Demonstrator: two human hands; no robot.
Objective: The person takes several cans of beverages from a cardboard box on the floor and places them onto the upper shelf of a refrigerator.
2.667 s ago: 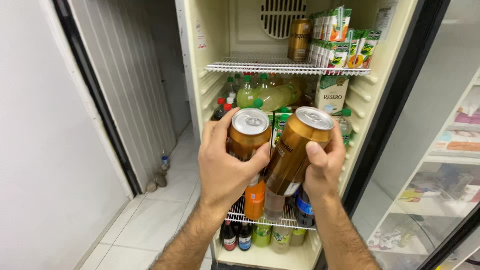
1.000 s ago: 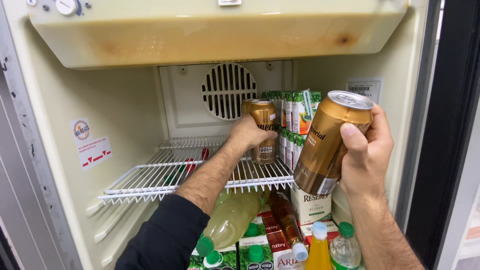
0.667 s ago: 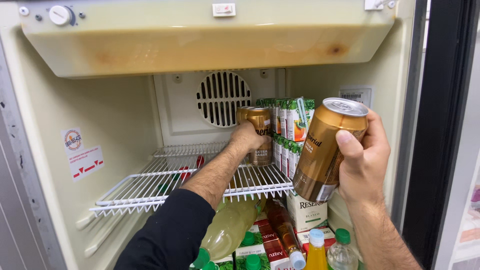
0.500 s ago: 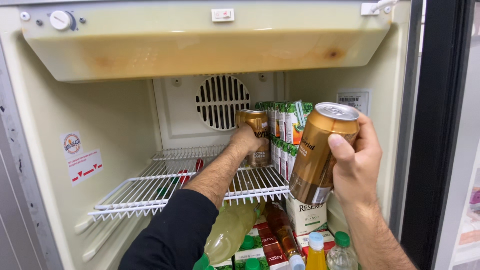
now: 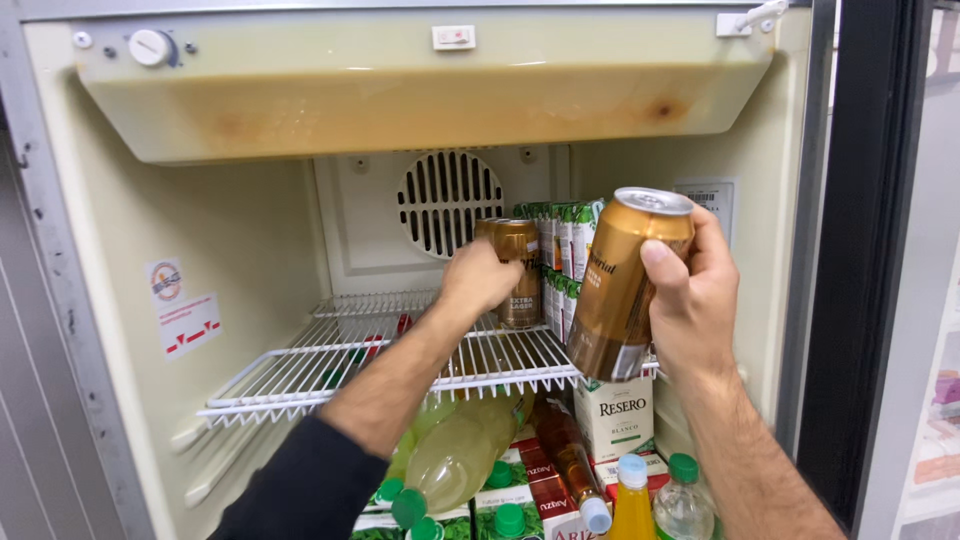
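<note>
left hand [image 5: 480, 280] clamps fingers on a gold can [image 5: 518, 270] standing on the wire shelf [image 5: 330, 360]; right hand [image 5: 695, 300] grips a tilted second can [image 5: 625, 285], which may knock the juice cartons [image 5: 560, 250].

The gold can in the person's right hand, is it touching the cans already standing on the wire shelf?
Apart. The head view shows the gold can held in the right hand, clearly in front of the shelf cans, with cartons showing between.
</note>
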